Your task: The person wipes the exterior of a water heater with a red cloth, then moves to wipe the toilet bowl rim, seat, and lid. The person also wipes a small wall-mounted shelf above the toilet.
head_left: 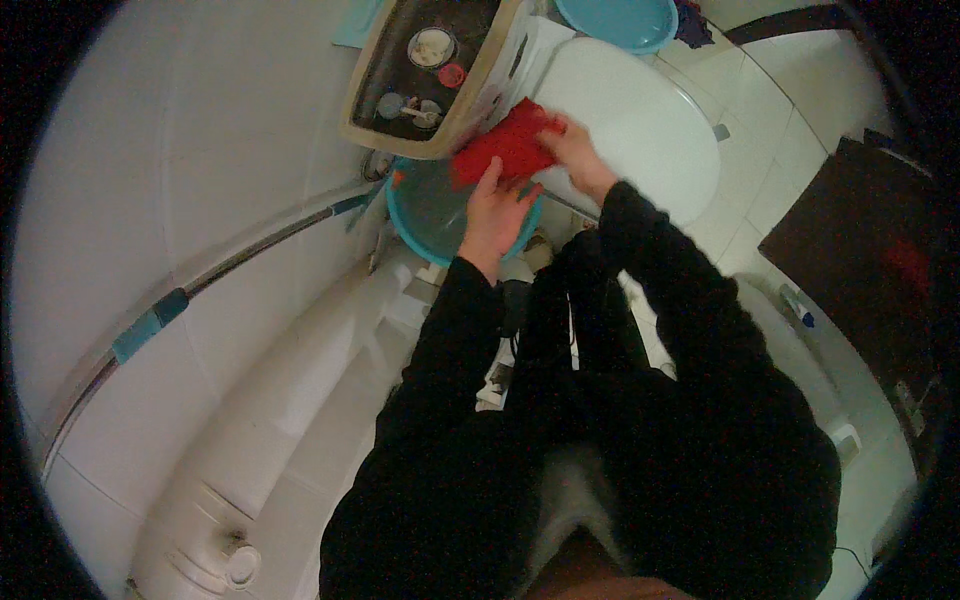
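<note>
Blue basin (425, 215) partly hidden by red cloth (505, 150), upper blue basin (615, 22) cut off by edge

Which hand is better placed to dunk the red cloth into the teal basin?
Left, probably. The left hand grips the red cloth directly above the teal basin. The right hand holds the cloth's far end, over the white toilet lid.

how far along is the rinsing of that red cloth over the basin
Done: the teal basin already holds water. In hand: left hand and right hand both grip the red cloth, bunched above the basin's rim. Left: the cloth is not yet set down anywhere; how wet it is cannot be told.
</note>
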The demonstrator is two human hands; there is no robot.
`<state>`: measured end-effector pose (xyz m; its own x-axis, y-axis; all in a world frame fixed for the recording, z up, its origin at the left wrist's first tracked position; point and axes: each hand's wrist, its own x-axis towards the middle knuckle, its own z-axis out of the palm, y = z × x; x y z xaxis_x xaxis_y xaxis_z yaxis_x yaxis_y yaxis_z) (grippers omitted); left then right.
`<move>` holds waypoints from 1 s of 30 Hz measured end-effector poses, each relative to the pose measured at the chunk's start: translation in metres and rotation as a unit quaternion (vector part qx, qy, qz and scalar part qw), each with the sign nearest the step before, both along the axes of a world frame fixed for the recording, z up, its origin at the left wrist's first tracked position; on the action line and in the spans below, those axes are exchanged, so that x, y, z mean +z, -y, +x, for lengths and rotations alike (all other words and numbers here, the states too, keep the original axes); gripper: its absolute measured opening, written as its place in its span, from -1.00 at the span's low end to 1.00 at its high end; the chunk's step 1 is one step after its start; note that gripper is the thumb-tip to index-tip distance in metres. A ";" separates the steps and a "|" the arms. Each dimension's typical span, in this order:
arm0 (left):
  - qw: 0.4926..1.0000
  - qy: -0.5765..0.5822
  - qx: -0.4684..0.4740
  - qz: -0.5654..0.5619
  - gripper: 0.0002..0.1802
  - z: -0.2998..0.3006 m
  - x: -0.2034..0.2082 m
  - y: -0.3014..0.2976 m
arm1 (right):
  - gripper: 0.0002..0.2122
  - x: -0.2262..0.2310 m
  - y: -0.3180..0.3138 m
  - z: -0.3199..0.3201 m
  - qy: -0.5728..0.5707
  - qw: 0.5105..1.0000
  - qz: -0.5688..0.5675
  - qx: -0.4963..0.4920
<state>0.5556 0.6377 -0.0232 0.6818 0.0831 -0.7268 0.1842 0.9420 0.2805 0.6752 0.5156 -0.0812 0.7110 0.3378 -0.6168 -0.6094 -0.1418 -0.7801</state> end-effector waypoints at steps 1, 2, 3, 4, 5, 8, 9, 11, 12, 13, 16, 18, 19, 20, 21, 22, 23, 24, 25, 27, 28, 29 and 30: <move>0.999 0.009 -0.035 0.012 -0.53 0.000 0.005 -0.007 | -0.64 -0.004 0.003 0.025 0.064 0.997 0.009 -0.032; 0.997 0.022 -0.067 0.023 -0.54 -0.002 0.010 -0.014 | -0.69 -0.007 0.008 0.054 0.100 0.993 -0.010 -0.068; 0.993 -0.005 -0.052 0.107 -0.58 -0.003 0.017 -0.019 | -0.68 -0.007 0.014 0.084 0.148 0.981 0.020 -0.125; 0.981 -0.025 -0.034 0.189 -0.62 -0.003 0.025 -0.023 | -0.67 -0.006 0.018 0.110 0.198 0.962 0.054 -0.182; 0.965 -0.078 -0.016 0.249 -0.65 -0.003 0.030 -0.030 | -0.66 -0.008 0.014 0.130 0.189 0.952 0.081 -0.226; 0.781 0.010 -0.021 0.625 -0.76 0.010 0.053 -0.047 | -0.63 -0.007 -0.012 0.149 0.184 0.939 0.118 -0.265; 0.725 0.026 -0.046 0.686 -0.78 0.020 0.058 -0.052 | -0.62 -0.006 -0.031 0.137 0.192 0.952 0.096 -0.217; 0.587 0.080 -0.083 0.801 -0.82 0.048 0.061 -0.060 | -0.65 -0.002 -0.053 0.102 0.178 0.966 0.083 -0.170; 0.524 0.105 -0.102 0.839 -0.82 0.062 0.060 -0.061 | -0.67 0.003 -0.051 0.073 0.178 0.964 0.113 -0.162; 0.457 0.130 -0.118 0.872 -0.82 0.078 0.056 -0.062 | -0.67 0.010 -0.047 0.054 0.083 0.983 0.095 -0.131; 0.393 0.171 -0.178 0.886 -0.81 0.112 0.041 -0.060 | -0.67 0.038 -0.032 0.027 0.025 0.990 0.122 -0.064; 0.396 0.173 -0.209 0.877 -0.82 0.120 0.033 -0.059 | -0.63 0.058 -0.026 0.041 0.045 0.982 0.168 -0.071; 0.397 0.169 -0.215 0.876 -0.82 0.125 0.030 -0.059 | -0.59 0.066 -0.026 0.058 0.060 0.973 0.202 -0.093; 0.399 0.166 -0.223 0.874 -0.83 0.128 0.027 -0.059 | -0.55 0.072 -0.026 0.075 0.079 0.960 0.241 -0.114; 0.386 0.168 -0.235 0.876 -0.83 0.131 0.025 -0.059 | -0.54 0.075 -0.027 0.091 0.116 0.957 0.233 -0.125; 0.373 0.169 -0.246 0.879 -0.83 0.134 0.023 -0.060 | -0.52 0.074 -0.033 0.107 0.158 0.950 0.233 -0.133; 0.358 0.169 -0.255 0.882 -0.83 0.135 0.022 -0.060 | -0.50 0.073 -0.037 0.124 0.210 0.938 0.241 -0.133; 0.348 0.167 -0.257 0.886 -0.82 0.137 0.021 -0.060 | -0.50 0.070 -0.040 0.139 0.187 0.943 0.242 -0.131; 0.340 0.165 -0.259 0.889 -0.82 0.138 0.020 -0.059 | -0.49 0.065 -0.042 0.154 0.173 0.945 0.249 -0.122; 0.331 0.156 -0.269 0.891 -0.80 0.139 0.017 -0.057 | -0.46 0.053 -0.052 0.172 0.227 0.945 0.205 -0.120; 0.328 0.149 -0.275 0.891 -0.79 0.138 0.016 -0.056 | -0.47 0.046 -0.055 0.172 0.240 0.945 0.167 -0.148; 0.324 0.142 -0.280 0.892 -0.78 0.139 0.016 -0.057 | -0.48 0.039 -0.058 0.172 0.253 0.942 0.131 -0.175; 0.321 0.146 -0.276 0.894 -0.78 0.138 0.015 -0.057 | -0.49 0.031 -0.061 0.170 0.225 0.948 0.086 -0.207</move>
